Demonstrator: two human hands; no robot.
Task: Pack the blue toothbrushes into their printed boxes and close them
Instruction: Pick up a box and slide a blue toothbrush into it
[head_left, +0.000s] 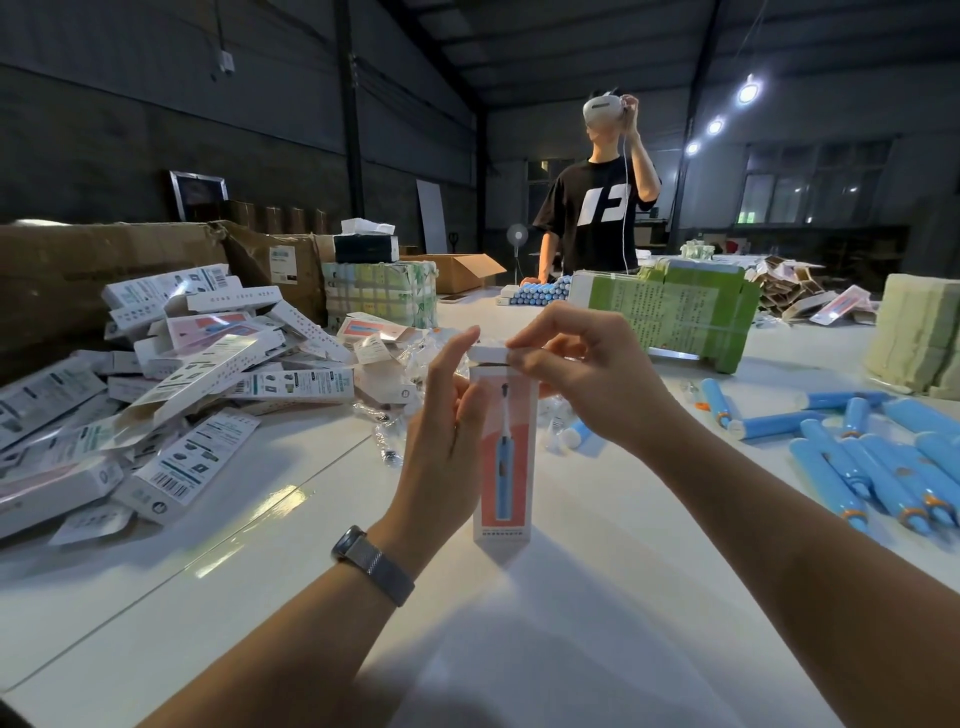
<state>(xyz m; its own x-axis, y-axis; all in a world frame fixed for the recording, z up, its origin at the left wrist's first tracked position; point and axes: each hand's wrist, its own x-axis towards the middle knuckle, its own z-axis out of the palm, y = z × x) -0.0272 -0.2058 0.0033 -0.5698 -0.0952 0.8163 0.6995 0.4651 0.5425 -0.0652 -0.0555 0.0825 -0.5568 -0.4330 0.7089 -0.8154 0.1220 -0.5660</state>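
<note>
A tall printed box (505, 467) with a blue toothbrush pictured on a red panel stands upright on the white table (571, 623). My left hand (447, 431) grips its left side near the top, thumb reaching up to the white top flap (487, 354). My right hand (576, 379) pinches that flap from the right, fingers curled over it. The flap stands slightly above the box mouth. A heap of printed boxes (171, 395) lies at the left. Several loose blue toothbrushes (872, 462) lie at the right.
A person in a black shirt wearing a headset (597, 208) stands at the table's far end. Bundled green flat packs (670, 312) and a cream stack (919, 338) sit at the back right. Cardboard cartons (130, 270) line the left. Clear plastic bags (395, 374) lie behind the box.
</note>
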